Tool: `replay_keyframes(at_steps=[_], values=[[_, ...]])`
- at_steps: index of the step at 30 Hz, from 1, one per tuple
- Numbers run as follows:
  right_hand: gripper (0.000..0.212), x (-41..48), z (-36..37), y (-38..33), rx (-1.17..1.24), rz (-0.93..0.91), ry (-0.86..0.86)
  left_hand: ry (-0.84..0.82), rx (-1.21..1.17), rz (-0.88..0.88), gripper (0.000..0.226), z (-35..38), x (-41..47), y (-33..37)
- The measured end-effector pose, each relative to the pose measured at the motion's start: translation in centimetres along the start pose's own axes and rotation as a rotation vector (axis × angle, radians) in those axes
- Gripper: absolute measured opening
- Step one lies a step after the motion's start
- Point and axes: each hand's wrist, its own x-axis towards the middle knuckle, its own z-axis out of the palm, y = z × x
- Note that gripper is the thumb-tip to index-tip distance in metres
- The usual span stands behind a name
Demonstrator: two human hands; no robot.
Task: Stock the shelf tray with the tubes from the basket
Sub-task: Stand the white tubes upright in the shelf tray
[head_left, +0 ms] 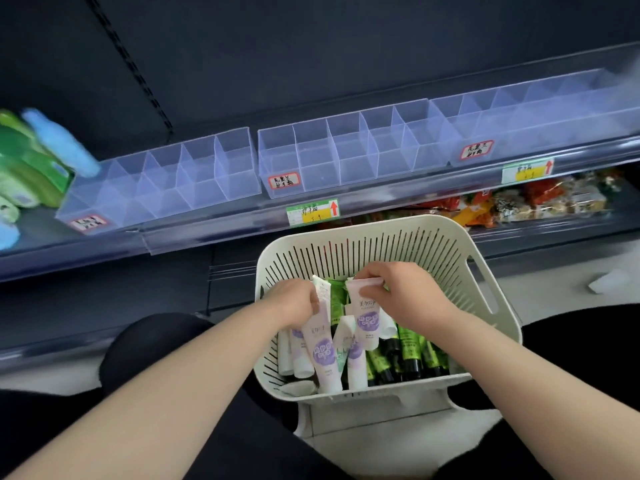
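Pinching tubes (pixel 320 344), left hand (pixel 294 301), right hand (pixel 405 292) (basket (pixel 363 233))

The left hand (pixel 295 301) and right hand (pixel 401 289) are bare, as are the forearms (pixel 194 382); black trousers (pixel 152 341) cover both knees.

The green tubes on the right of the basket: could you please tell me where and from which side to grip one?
Take a green tube by its body, above the black cap, coming down from above. The tubes lean packed side by side, caps low by the basket near wall, so probably only their upper faces are free.
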Motion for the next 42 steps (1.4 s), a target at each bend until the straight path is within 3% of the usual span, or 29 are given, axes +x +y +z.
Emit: replay_keyframes(at_steps=[3, 14, 22, 31, 39, 42], values=[[0.016, 0.3, -0.9, -1.4, -0.006, -0.029, 0.081, 0.092, -0.152, 0.012, 0.01, -1.2, -1.8, -0.5], [0.016, 5.4, -5.0, -9.9, 0.05, -0.149, 0.38, 0.894, -0.467, -0.05, 0.018, -13.6, -8.2, -4.6], [0.014, 12.6, -6.8, -15.6, 0.275, -0.134, 0.611, 1.227, -0.754, -0.157, 0.013, -20.8, -6.3, -8.0], [0.013, 20.5, -7.0, -18.2, 0.283, -0.149, 0.66, 1.344, -0.664, -0.19, 0.015, -24.6, -2.0, -11.3], [0.021, 25.5, -5.7, -18.7, 0.072, -0.191, 0.535, 1.064, -0.287, -0.139, 0.015, -26.1, 2.5, -12.5], [0.02, 26.9, -5.1, -18.4, -0.025, -0.212, 0.503, 1.025, -0.272, -0.105, 0.014, -26.0, 3.7, -12.7]])
